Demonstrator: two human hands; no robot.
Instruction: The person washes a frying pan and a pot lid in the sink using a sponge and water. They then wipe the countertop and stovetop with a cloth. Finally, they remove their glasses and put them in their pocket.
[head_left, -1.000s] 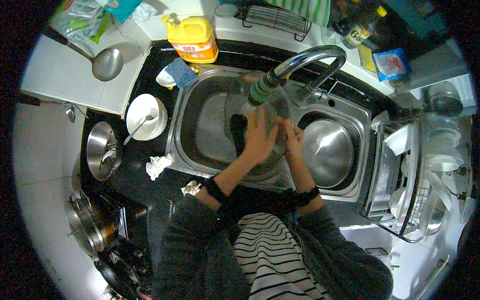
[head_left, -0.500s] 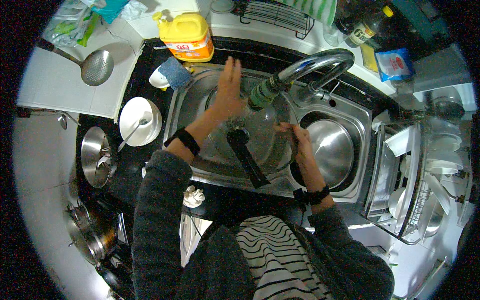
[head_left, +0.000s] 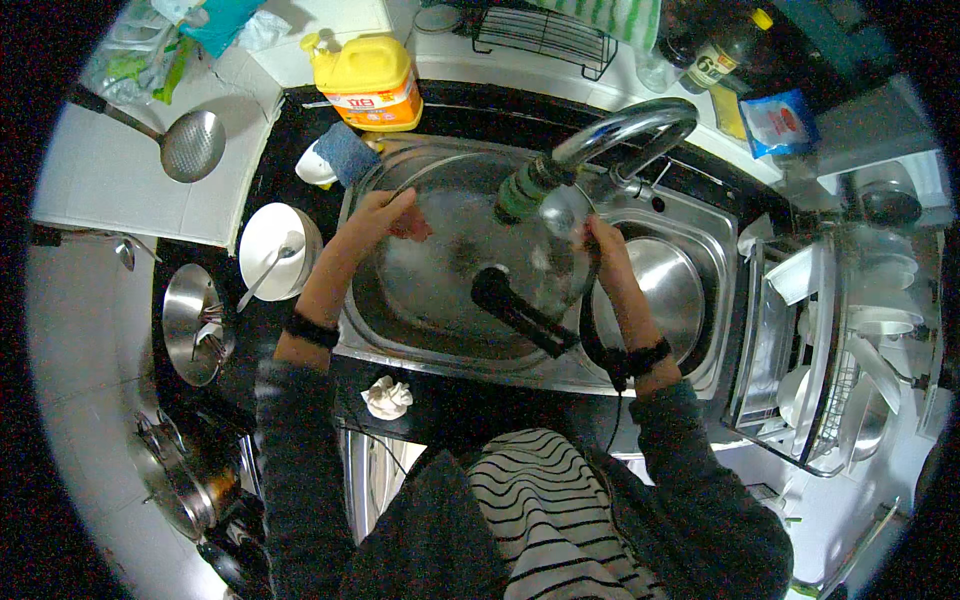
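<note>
A large clear glass pot lid [head_left: 440,265] with a metal rim lies across the left sink basin, under the faucet. Its long black handle [head_left: 525,312] faces up. My left hand [head_left: 393,214] is closed on the lid's left rim, and my right hand [head_left: 608,255] grips the right rim. The chrome faucet [head_left: 625,125] arches over the lid. Its green-wrapped spout end [head_left: 525,190] hangs close above the glass, where the surface looks wet. Some fingertips are hidden beneath the lid.
A metal bowl [head_left: 655,295] fills the right basin. White bowls [head_left: 268,225] with a spoon, a steel dish with cutlery [head_left: 190,330] and a blue sponge [head_left: 347,153] sit to the left. Behind is a yellow jug [head_left: 370,80]; a loaded dish rack [head_left: 790,350] stands right.
My left hand has moved from over the lid's far part to its left rim. The lid has turned slightly, its handle shifting right. My right hand stays at the right rim.
</note>
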